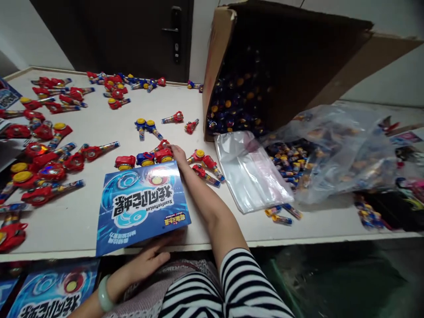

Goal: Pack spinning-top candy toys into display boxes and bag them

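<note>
A blue printed toy box (142, 205) lies at the front edge of the white table (99, 132). My left hand (149, 260), with a pale bangle on its wrist, grips the box's near edge from below, fingers curled on it. My right hand (179, 154) reaches past the box's far corner and closes on a red toy launcher (164, 154). That toy sits in a short row with a blue toy (145, 158) and another red toy (125, 162).
Several red and blue toy launchers (49, 159) cover the table's left and back. A tipped cardboard carton (265, 70) spills toys at the right, next to clear plastic bags (251, 176). More blue boxes (53, 291) sit below the table edge. A dark door (132, 35) stands behind.
</note>
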{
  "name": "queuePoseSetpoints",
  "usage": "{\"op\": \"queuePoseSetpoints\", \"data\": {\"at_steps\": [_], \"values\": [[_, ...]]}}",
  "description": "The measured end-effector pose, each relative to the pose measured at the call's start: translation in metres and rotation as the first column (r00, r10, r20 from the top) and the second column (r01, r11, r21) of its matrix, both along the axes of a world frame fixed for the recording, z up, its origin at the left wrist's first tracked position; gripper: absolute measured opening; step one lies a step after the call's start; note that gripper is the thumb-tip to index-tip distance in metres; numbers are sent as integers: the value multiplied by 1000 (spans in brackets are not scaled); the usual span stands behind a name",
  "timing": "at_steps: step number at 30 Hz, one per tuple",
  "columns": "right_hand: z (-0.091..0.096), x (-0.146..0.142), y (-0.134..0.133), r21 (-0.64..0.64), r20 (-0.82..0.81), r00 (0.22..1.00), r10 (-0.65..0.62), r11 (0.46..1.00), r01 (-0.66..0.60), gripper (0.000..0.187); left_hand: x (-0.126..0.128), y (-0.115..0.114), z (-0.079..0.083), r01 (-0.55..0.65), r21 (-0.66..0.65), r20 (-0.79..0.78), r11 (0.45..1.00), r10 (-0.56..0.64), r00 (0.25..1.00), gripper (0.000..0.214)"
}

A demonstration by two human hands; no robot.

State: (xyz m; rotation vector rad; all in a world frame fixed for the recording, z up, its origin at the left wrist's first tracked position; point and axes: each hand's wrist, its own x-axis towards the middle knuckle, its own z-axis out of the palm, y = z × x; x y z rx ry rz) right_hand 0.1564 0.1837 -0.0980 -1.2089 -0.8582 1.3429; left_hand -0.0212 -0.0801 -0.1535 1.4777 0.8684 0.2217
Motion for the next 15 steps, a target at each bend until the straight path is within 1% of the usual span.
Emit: {"op": "queuePoseSetpoints", "data": {"at_steps": [1, 2, 3, 4, 5, 7, 8, 9, 10, 11, 12, 13, 15], "values": [[3, 10, -1, 31, 66, 997, -39, 999, 37, 60, 0, 0, 1, 42, 2, -11, 999, -42, 999, 62], [6, 25, -5, 67, 160, 984, -84, 995, 75, 58, -2, 0, 4, 78, 0, -23, 997, -78, 997, 60], [9, 46, -14, 99, 267, 955, -130, 989, 107, 52, -6, 0, 6, 108, -7, -36, 994, -108, 994, 58], [10, 72, -26, 122, 378, 910, -173, 983, 136, 40, -12, -1, 9, 132, -12, -46, 991, -132, 990, 56], [11, 101, -42, 131, 505, 837, -210, 977, 166, 24, -19, -1, 12, 151, -11, -50, 988, -151, 987, 53], [8, 163, -81, 99, 677, 692, -249, 963, 249, 17, -39, -4, 17, 168, 19, -51, 986, -167, 985, 47], [4, 191, -102, 71, 750, 611, -253, 949, 307, 18, -49, -5, 18, 169, 42, -57, 985, -167, 984, 44], [0, 215, -121, 43, 811, 530, -246, 929, 367, 23, -59, -6, 20, 162, 67, -70, 985, -157, 985, 42], [-5, 235, -138, 17, 859, 459, -225, 910, 414, 27, -68, -7, 21, 146, 94, -91, 985, -137, 986, 41], [-10, 250, -150, -8, 894, 403, -194, 894, 448, 29, -74, -8, 23, 129, 120, -117, 984, -115, 986, 40], [-15, 260, -158, -32, 918, 364, -158, 885, 465, 28, -79, -9, 24, 116, 146, -141, 982, -96, 985, 39], [-18, 267, -163, -54, 933, 339, -122, 883, 466, 24, -82, -10, 27, 116, 171, -158, 978, -89, 983, 39], [-20, 273, -162, -76, 949, 308, -71, 894, 441, 16, -84, -12, 33, 150, 220, -173, 964, -113, 979, 38]]}}
